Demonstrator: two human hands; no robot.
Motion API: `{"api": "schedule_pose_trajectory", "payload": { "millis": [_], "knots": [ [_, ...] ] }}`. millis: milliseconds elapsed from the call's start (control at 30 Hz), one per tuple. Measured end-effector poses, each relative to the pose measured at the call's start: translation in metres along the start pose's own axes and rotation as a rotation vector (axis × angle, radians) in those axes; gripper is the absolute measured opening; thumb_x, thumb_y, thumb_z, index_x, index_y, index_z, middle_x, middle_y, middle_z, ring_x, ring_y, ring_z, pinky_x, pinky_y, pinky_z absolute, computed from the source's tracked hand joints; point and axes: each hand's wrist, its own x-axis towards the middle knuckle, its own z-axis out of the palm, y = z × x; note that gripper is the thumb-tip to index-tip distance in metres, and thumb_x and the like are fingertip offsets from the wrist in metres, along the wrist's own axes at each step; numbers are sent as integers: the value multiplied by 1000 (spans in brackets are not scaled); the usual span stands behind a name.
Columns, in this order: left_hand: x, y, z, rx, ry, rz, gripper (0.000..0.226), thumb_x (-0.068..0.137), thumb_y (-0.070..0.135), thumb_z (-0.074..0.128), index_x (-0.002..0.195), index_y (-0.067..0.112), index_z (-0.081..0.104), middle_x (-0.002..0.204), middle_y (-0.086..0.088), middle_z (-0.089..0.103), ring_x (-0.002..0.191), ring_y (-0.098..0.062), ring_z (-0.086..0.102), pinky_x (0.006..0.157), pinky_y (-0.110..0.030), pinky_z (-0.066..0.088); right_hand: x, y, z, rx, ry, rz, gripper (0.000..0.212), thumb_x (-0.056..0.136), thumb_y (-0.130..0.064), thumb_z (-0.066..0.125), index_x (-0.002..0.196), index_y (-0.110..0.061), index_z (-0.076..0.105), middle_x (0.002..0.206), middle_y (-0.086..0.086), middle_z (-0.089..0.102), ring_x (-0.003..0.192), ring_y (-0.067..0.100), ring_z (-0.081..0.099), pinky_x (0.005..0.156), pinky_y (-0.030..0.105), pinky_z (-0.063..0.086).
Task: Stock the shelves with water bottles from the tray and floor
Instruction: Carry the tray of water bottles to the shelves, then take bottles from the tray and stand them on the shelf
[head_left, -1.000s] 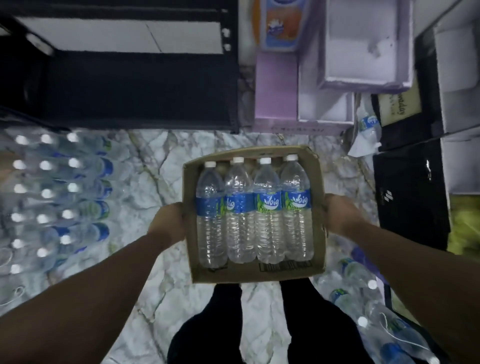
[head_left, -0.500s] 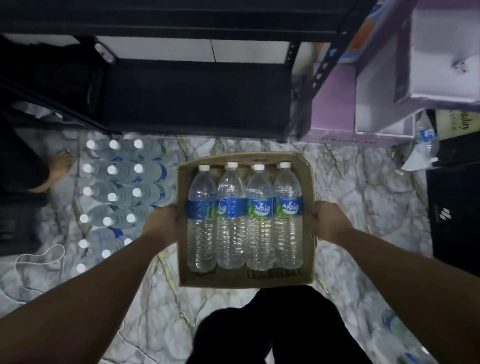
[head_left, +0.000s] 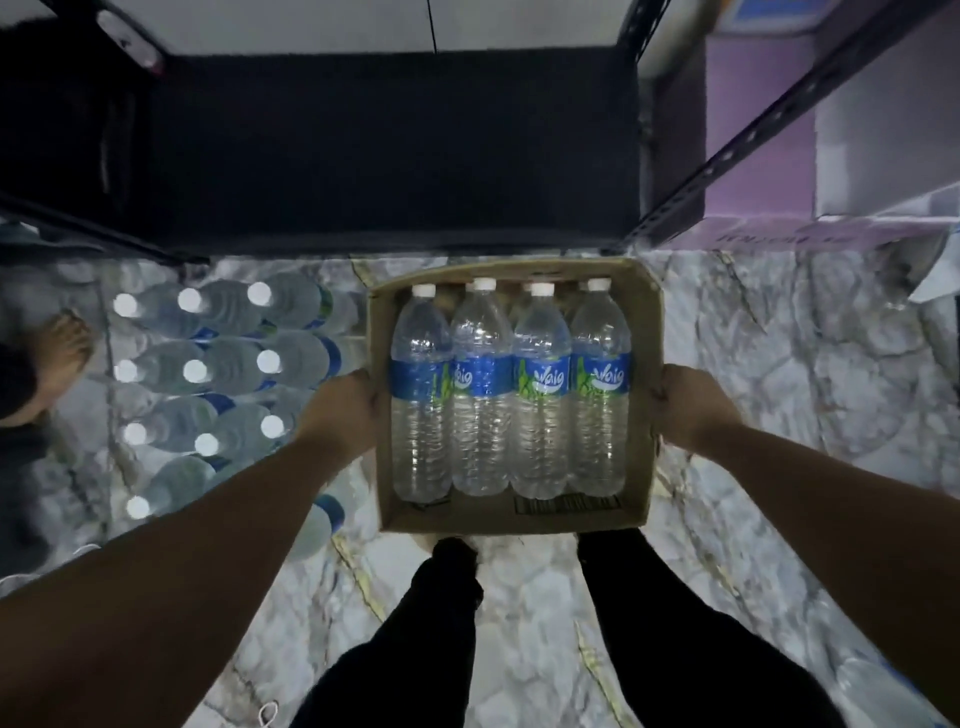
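Hands, left (head_left: 345, 410) and right (head_left: 693, 405), each grasp a side wall of a shallow brown cardboard tray (head_left: 511, 517) held above the marble floor before the dark metal shelf (head_left: 384, 156). Four clear, blue-labelled plastic water bottles (head_left: 511, 389) lie flat inside. Keeping it level should stop them rolling.

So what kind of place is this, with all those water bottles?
Probably a shop's stockroom or storage corner. A black metal shelf rack stands ahead, many water bottles stand grouped on the marble floor, and both hands carry a cardboard tray of four more bottles.
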Motion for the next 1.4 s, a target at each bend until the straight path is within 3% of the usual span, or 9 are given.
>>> {"api": "schedule_pose_trajectory", "payload": {
  "millis": [233,400,500,733,833,933,1067,1300,1400],
  "knots": [
    [74,-13,39,46,-52,-21,31,105,28,52,105,0,66,105,-25,72,101,-45,68,76,-42,50,80,-1,42,-37,1,21,18,99,-26,59,102,-10,66,99,13,71,90,33,67,60,30,42],
    [118,-13,47,49,-48,-11,33,103,26,53,100,-1,71,102,-26,73,99,-45,70,82,-47,58,122,0,49,-4,34,-12,16,94,-24,62,91,-9,63,101,20,72,95,40,68,71,39,54],
    [130,-5,43,94,-64,-3,35,105,23,50,104,-6,70,104,-30,71,101,-48,68,83,-49,57,132,-4,43,-14,43,-20,11,94,-24,61,87,-16,59,103,22,71,100,43,66,71,35,46],
    [131,-5,39,73,-52,-62,42,108,34,43,111,0,67,103,-27,71,99,-48,69,82,-49,57,120,-11,43,55,81,80,26,101,-34,48,97,-12,60,98,15,70,85,34,66,65,38,54],
    [121,-4,31,-33,43,-111,44,103,46,48,117,9,65,105,-21,72,97,-44,70,83,-51,59,104,-23,36,98,171,157,32,103,-45,48,119,-20,61,105,7,72,100,32,67,55,29,34],
    [112,7,27,-50,151,22,33,98,37,49,114,13,63,106,-17,67,93,-41,68,77,-53,59,98,-41,34,158,293,12,28,99,-37,56,117,-17,63,105,10,72,97,36,67,70,39,53],
    [112,38,27,-159,114,143,19,95,24,60,111,14,65,95,-11,68,83,-34,68,72,-47,59,102,-71,41,243,275,-107,24,96,-32,66,115,-18,69,90,6,76,90,31,71,78,38,58],
    [161,73,53,-366,42,173,41,93,32,72,131,16,64,123,-3,68,112,-20,64,98,-39,53,155,-113,67,310,173,-200,31,100,-41,63,122,-19,67,100,1,73,93,22,66,79,26,42],
    [191,79,70,-362,11,178,40,92,33,72,129,19,65,120,4,70,106,-14,65,88,-30,49,185,-121,79,300,140,-190,35,97,-45,64,123,-21,64,108,4,74,99,27,68,78,32,46]
  ]
}}
